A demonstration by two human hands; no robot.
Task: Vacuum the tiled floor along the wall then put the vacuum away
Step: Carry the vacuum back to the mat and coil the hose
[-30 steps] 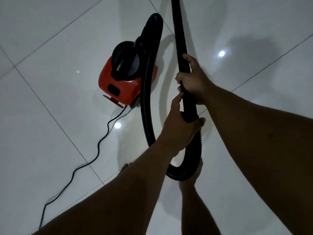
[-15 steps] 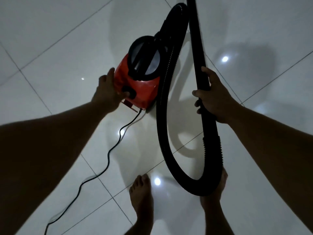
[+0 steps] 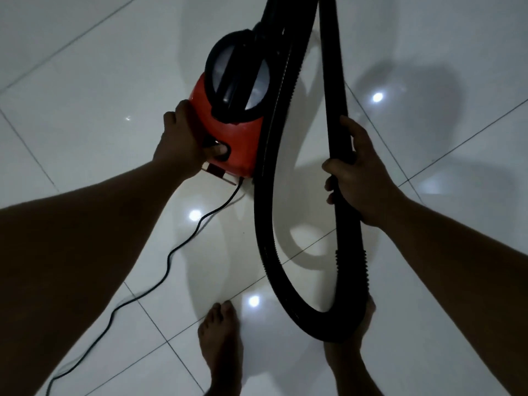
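A small red vacuum cleaner with a black round top and handle stands on the white tiled floor. My left hand rests on its near left corner, thumb pressed on the black switch on the rear face. My right hand is wrapped around the black rigid tube, which runs up out of the frame. Below my right hand the black ribbed hose loops down to the floor and back up to the vacuum's front.
A black power cord snakes from the vacuum's rear toward the lower left corner. My two bare feet stand on the tiles just below the hose loop, the right one partly behind it. Ceiling lights reflect on the glossy tiles.
My left hand let go of the tube and moved to the vacuum's rear, where its thumb now presses the switch. The view has come closer to the vacuum. My right hand kept its hold.
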